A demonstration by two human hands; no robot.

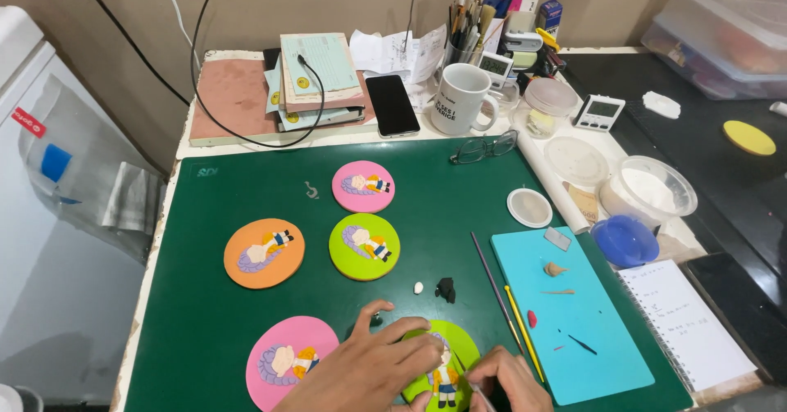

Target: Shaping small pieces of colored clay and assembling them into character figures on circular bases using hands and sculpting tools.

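Resting at the near edge of the green cutting-mat surface (pixel 246 297), a round lime-green clay disc (pixel 459 346) bearing a small figure was steadied by the left hand (pixel 369 371), its fingers spread flat across the disc; the right hand (pixel 508 383) was curled beside it, pinching a thin tool whose tip was hidden; a round pink clay disc (pixel 291 361) lay just left; a small black clay lump (pixel 446 289) sat nearby.

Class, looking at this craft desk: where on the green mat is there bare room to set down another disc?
Bare mat lies left of the orange disc, and between the upper pink disc and glasses. It is crowded around both hands, left hand and right hand.
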